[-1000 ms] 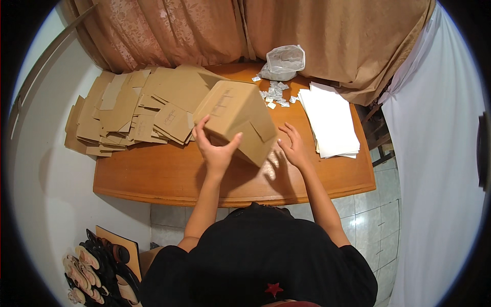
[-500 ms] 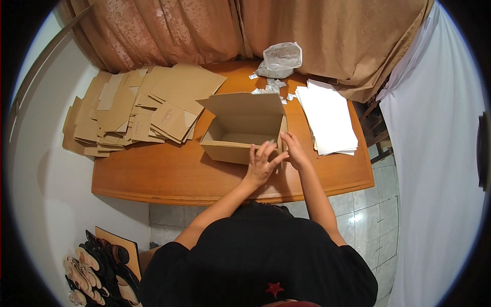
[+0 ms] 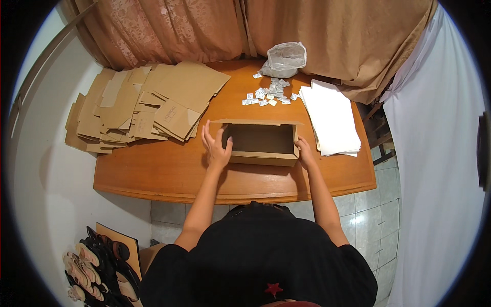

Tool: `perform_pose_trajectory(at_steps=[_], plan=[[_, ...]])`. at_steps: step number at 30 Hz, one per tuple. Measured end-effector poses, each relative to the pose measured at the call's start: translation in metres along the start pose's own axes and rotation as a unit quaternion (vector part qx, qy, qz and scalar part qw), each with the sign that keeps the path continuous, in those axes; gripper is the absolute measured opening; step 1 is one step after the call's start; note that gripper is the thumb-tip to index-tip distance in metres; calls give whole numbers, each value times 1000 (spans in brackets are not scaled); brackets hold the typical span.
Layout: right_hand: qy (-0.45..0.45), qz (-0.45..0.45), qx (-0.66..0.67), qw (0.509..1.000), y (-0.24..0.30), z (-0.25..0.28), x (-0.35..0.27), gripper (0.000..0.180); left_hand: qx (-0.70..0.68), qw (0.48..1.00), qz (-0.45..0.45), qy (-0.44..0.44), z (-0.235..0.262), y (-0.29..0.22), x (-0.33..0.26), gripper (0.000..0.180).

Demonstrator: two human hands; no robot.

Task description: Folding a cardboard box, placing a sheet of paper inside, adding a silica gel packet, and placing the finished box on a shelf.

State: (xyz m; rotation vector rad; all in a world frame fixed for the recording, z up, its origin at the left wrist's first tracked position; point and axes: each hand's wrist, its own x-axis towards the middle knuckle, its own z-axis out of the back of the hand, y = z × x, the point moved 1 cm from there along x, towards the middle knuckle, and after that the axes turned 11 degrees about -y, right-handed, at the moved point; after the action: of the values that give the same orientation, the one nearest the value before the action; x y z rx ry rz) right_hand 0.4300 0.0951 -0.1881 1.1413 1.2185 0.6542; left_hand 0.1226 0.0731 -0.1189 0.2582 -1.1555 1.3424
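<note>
Brown and copper-toned fabric curtains (image 3: 307,30) hang beyond an open, rectangular brown cardboard box (image 3: 261,159), and a long white cloth (image 3: 434,128) drapes far to the box's right. The box stands on a wide, orange-brown wooden counter (image 3: 153,176) with a curved near edge, its opening upward and one long flap raised along its far side. To the left of the box, and apart from it, lies a broad, overlapping pile of flattened brown cardboard pieces (image 3: 186,84). To its right, beyond the right hand (image 3: 306,155), is a slightly fanned stack of plain white paper sheets (image 3: 332,117). Well behind the box sits an open, translucent plastic bag (image 3: 286,57). The left hand (image 3: 219,153) is at the box's left end, its grip spread, thumb apart from the fingers. The right hand touches the box's right end; its fingers are partly hidden, so I cannot tell whether that grip pinches the wall or merely rests against it. Small, square white sachets (image 3: 272,93) lie scattered between box and bag.
</note>
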Motion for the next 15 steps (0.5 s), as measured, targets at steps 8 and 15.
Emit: perform_pose_trajectory(at_steps=[8, 15], plan=[[-23, -9, -63, 998, 30, -7, -4, 48, -361, 894, 248, 97, -39, 28, 34, 53], [-83, 354, 57, 930, 70, -21, -31, 49, -481, 822, 288, 98, -24, 25, 28, 65]])
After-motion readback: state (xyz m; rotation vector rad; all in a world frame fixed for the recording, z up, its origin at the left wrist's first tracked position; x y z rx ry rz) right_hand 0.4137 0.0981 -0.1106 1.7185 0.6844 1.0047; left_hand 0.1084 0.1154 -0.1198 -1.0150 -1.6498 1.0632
